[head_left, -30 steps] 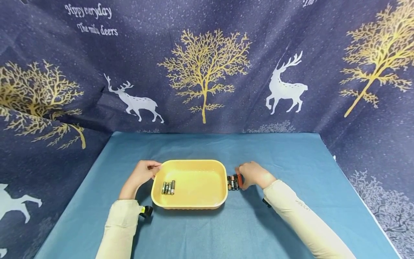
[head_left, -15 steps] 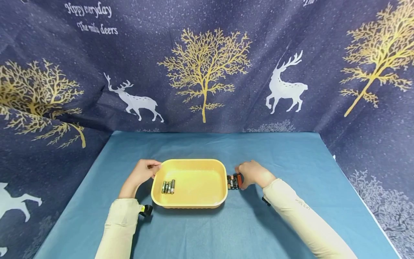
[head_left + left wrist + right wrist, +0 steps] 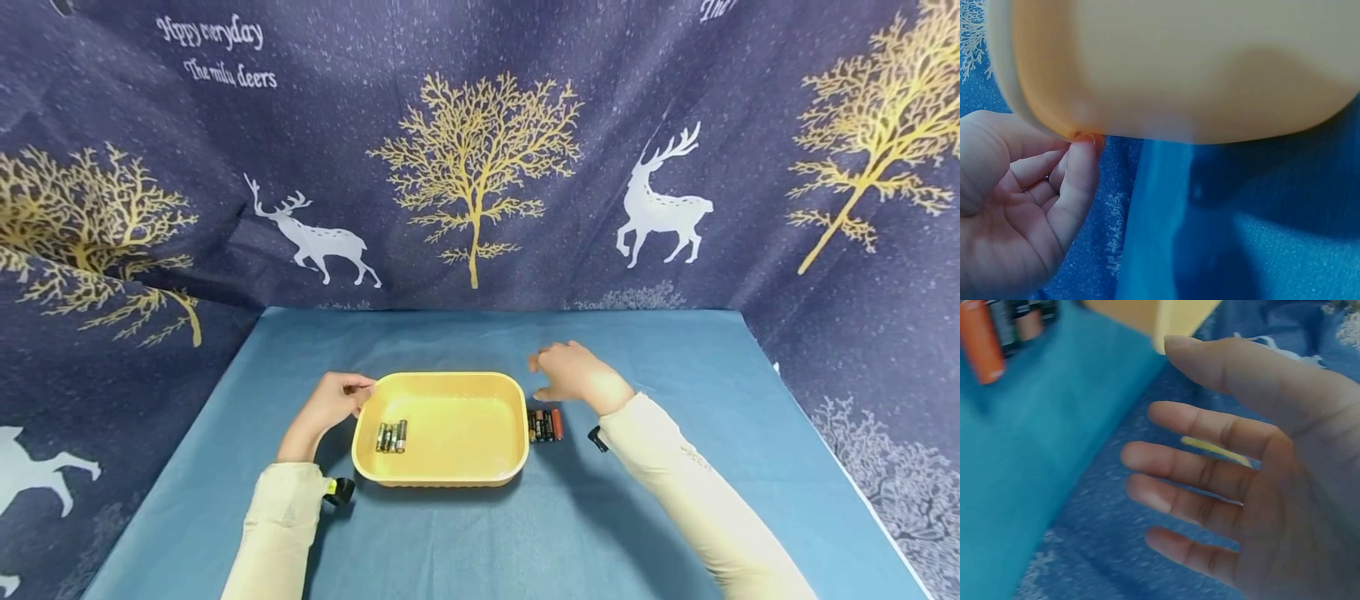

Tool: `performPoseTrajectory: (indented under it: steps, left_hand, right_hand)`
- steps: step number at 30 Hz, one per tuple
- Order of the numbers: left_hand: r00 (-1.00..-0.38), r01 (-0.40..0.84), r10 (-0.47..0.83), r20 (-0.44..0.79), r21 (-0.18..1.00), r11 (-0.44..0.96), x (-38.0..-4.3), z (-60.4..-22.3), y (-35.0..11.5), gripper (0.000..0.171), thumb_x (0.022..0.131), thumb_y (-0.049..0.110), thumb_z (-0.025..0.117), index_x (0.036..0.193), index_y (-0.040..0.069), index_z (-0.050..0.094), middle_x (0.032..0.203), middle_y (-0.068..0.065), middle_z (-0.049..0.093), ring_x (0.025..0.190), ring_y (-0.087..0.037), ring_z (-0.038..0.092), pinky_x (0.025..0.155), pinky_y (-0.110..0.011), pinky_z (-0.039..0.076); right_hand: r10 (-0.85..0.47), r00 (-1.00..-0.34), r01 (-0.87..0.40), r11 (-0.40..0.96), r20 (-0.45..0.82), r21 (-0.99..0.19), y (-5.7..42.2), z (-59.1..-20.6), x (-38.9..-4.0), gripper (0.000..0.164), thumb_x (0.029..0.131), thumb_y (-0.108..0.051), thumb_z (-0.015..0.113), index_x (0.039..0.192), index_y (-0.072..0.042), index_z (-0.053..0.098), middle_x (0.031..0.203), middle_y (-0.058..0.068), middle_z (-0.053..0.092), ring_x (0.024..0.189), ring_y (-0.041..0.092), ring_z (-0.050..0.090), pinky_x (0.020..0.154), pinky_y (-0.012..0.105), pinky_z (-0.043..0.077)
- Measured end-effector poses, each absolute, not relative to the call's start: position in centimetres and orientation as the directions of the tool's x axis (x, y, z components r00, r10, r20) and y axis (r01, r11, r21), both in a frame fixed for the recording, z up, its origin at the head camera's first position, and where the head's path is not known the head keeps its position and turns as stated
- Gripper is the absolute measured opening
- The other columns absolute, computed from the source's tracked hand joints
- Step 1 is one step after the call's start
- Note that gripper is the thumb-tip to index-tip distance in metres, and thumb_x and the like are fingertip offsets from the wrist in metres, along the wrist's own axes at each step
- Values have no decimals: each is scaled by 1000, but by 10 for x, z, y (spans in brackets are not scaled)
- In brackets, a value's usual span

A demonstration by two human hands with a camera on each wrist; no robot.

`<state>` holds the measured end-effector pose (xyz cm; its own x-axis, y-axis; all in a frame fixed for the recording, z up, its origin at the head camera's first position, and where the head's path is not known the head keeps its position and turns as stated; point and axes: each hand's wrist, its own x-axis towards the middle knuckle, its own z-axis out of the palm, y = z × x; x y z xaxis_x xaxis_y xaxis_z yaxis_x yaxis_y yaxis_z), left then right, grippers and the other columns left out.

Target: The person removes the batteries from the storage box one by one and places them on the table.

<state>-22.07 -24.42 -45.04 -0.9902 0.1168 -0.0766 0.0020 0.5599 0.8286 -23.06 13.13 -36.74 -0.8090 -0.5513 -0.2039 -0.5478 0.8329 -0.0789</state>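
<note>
My left hand (image 3: 333,406) pinches the left rim of a yellow plastic tub (image 3: 457,429). In the left wrist view, the thumb and fingertips of this hand (image 3: 1041,206) meet at the tub's edge. Several small batteries (image 3: 392,436) lie side by side inside the tub, toward its left. Just outside the right wall stands another close row of dark batteries (image 3: 540,425), with an orange-red battery (image 3: 557,424) at its right end. My right hand (image 3: 576,377) is raised behind that row, fingers spread and holding nothing, as the right wrist view of the hand (image 3: 1272,481) shows.
A blue cloth (image 3: 450,542) covers the table. Behind it and along both sides hangs a dark blue curtain (image 3: 525,192) printed with golden trees and white deer. A small black device (image 3: 341,491) sits at the left wrist.
My right hand has let go of the orange-red battery and lifted away, up and slightly left. The battery stays at the end of the row. The left hand and tub hold their place.
</note>
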Motion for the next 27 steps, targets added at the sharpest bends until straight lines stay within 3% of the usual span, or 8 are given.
performPoseTrajectory:
  steps: [12, 20, 27]
  left_hand:
    - [-990, 22, 127, -59, 831, 557, -219, -452, -247, 24, 95, 2, 57, 111, -12, 65, 81, -12, 67, 60, -19, 59, 62, -45, 56]
    - [-989, 19, 134, -66, 832, 555, -220, -453, -249, 25, 95, 5, 58, 113, -12, 65, 83, -14, 67, 61, -20, 59, 61, -41, 56]
    - [-990, 18, 128, -64, 830, 557, -223, -454, -247, 24, 95, 4, 58, 112, -12, 65, 82, -13, 67, 59, -19, 59, 63, -46, 56]
  right_hand:
    - [-615, -766, -606, 788, -187, -110, 79, -346, -232, 35, 90, -30, 69, 121, -13, 65, 123, 5, 63, 118, 29, 54, 109, 54, 30]
    - [-682, -714, -674, 731, -159, -104, 39, -343, -236, 35, 90, -32, 69, 120, -15, 66, 119, 1, 64, 115, 24, 56, 109, 51, 33]
    - [-714, -674, -714, 696, -190, -80, 7, -357, -240, 35, 89, -33, 70, 118, -13, 67, 117, 1, 66, 108, 20, 60, 99, 46, 42]
